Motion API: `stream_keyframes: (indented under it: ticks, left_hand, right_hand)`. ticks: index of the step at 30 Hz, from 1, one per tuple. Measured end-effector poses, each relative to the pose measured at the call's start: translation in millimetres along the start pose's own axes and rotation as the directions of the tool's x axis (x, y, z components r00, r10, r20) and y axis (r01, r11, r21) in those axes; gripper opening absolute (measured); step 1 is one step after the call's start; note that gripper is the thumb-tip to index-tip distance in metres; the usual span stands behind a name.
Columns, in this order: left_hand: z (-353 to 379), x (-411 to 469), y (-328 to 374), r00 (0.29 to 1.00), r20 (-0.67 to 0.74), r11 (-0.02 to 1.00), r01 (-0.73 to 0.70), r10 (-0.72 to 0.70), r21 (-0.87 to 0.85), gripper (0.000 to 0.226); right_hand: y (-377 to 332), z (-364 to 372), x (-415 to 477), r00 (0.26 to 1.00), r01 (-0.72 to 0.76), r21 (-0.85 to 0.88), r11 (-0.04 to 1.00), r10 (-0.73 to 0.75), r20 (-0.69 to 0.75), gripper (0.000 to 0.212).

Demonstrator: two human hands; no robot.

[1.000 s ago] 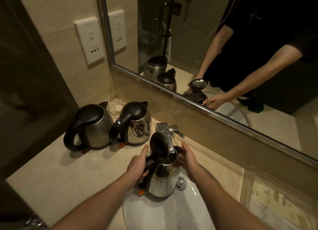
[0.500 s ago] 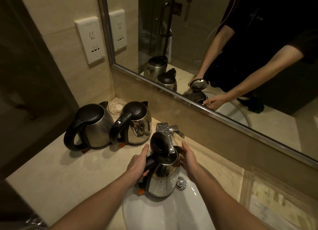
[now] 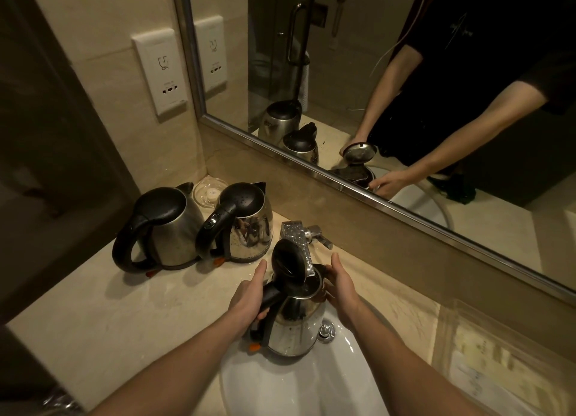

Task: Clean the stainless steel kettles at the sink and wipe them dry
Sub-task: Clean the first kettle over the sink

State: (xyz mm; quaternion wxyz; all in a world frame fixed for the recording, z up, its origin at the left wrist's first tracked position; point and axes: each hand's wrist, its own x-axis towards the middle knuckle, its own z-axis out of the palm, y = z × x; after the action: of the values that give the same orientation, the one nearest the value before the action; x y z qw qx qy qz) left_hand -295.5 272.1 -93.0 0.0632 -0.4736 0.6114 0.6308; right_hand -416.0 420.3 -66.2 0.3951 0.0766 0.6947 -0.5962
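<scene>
1. Head view: a person stands at a white basin [image 3: 299,387] set into a beige stone worktop [image 3: 118,328], both forearms reaching in from below.
2. The held kettle [image 3: 294,325], stainless steel and beaded with drops, is upright above the basin, just in front of the chrome tap [image 3: 296,233].
3. Its black lid [image 3: 288,264] stands flipped up, and the tap's spout sits at the open mouth.
4. The left hand [image 3: 247,297] grips the black handle [image 3: 269,294]: fingers curled round it, thumb stretched upward.
5. The right hand [image 3: 341,288] holds the kettle's top at the spout side, fingers wrapped round the far side, thumb raised.
6. A chrome drain plug [image 3: 326,331] shows in the basin just right of the kettle.
7. Two more kettles stand on the worktop in the left corner, lids closed: the matt kettle [image 3: 171,231] and, just beside it, the shiny kettle [image 3: 249,228].
8. A small glass dish [image 3: 209,192] sits behind them against the wall.
9. The mirror [image 3: 389,57] reflects the kettles and the person's arms; a socket plate [image 3: 160,72] is on the wall to its left.
</scene>
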Motion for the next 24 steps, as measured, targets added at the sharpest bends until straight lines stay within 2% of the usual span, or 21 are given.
stream_keyframes:
  ticks: [24]
  left_hand:
    - [-2.6, -2.0, 0.7, 1.0, -0.006, 1.0, 0.009, -0.009, -0.02, 0.073]
  right_hand:
    - [-0.1, 2.9, 1.0, 1.0, -0.005, -0.002, 1.0, 0.005, 0.014, 0.054]
